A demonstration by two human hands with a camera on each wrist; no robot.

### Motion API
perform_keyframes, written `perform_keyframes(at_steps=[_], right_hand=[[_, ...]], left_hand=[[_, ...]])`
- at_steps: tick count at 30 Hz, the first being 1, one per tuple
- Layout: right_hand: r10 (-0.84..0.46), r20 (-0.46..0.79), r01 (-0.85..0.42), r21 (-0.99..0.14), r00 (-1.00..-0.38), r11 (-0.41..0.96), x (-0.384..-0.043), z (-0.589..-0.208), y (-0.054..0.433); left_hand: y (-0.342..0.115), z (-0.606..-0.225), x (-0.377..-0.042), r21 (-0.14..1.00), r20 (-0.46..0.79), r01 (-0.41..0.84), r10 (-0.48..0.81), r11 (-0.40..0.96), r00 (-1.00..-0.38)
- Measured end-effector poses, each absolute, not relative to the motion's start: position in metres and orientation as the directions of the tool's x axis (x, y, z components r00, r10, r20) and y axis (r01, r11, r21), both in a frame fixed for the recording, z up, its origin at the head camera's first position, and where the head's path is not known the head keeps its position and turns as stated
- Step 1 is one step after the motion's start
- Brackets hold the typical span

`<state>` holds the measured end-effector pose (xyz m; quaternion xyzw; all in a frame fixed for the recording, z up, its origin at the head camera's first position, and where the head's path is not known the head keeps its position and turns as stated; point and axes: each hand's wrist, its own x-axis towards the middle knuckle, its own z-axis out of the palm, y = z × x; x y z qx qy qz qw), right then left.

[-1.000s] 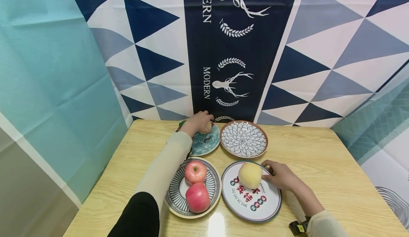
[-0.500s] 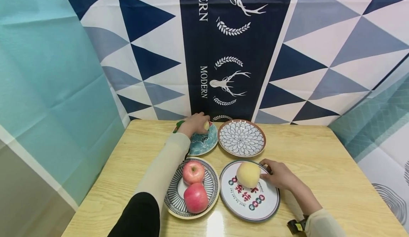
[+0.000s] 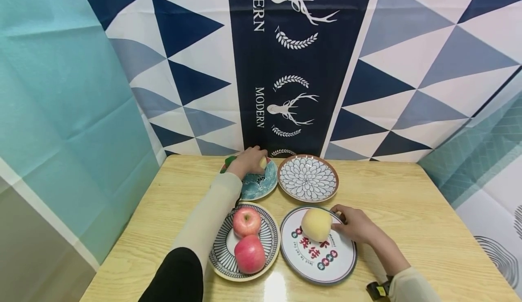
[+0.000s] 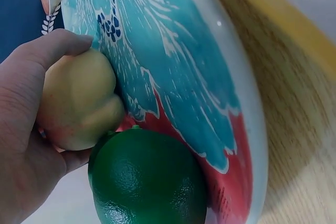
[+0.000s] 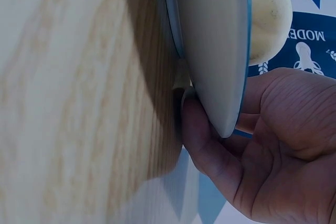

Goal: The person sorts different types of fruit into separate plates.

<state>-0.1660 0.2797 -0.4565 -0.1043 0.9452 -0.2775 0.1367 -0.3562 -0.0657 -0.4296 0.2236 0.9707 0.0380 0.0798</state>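
Left hand (image 3: 247,160): curled round a peach (image 4: 79,100), over the blue plate (image 4: 184,61) — green fruit (image 4: 149,179) just beside it.
Right hand (image 3: 355,224): pinching the rim of the white plate (image 3: 326,272) — yellow fruit (image 3: 316,225) near its fingertips.
Apples (image 3: 249,254): in the bowl (image 3: 225,257) left of the right hand.

Person w/ 2 bare hands: L hand (image 3: 247,161) & R hand (image 3: 354,223). L arm has a long, plain cream cloth sleeve (image 3: 212,208), fairly slim, approx tube-shaped, w/ a few soft creases. Higher up same arm, a matte blk cloth-like cover (image 3: 177,272) w/ smooth rounded edge over the cream. By L wrist, just a sliver of a small dark band (image 3: 239,199); details hidden. R arm: matching cream cloth cuff (image 3: 412,287). R wrist: small blk boxy strap-on device (image 3: 373,290) w/ 1 bright yellow patch (image 3: 382,290); any lettering too small to read.
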Motion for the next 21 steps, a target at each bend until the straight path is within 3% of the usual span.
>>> perform_keyframes(at_steps=[21], right_hand=[[-0.289,-0.196,-0.139,-0.55,-0.937,0.823,-0.167,-0.456,0.281]], left_hand=[[-0.062,-0.41,-0.348,0.058,-0.098,0.535,0.538,0.843,-0.837]])
